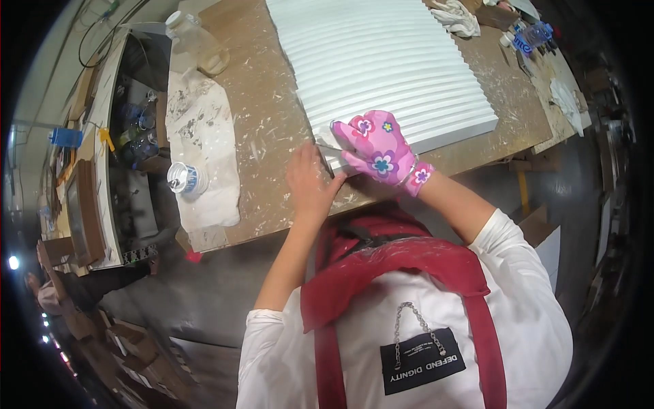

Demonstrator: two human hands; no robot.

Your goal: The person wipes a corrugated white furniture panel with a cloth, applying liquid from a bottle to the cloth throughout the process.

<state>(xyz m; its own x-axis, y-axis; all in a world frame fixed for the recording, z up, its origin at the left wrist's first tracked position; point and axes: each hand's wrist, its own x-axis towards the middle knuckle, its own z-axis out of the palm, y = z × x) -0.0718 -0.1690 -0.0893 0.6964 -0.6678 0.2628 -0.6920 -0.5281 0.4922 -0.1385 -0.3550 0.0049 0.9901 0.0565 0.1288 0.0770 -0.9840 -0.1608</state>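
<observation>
A white panel with parallel ridges [388,68] lies on the brown worktable [262,102]. My left hand [312,183], bare, rests at the panel's near left corner. Its fingers lie flat beside the left edge, with the thumb stretched toward the right hand. My right hand [381,151] wears a pink glove with flower prints and is bent over the same corner. Its fingers are closed, and a thin greyish piece [330,139] shows by their tips, too small to name. The gloved fingers hide part of the corner.
On the left, a paint-stained white sheet [203,143] carries an open white tub [187,178]. A cloudy plastic jug [197,44] stands beyond it. A crumpled cloth [455,17] and a bottle [533,37] lie at the far right. Another person [88,286] is at the far left.
</observation>
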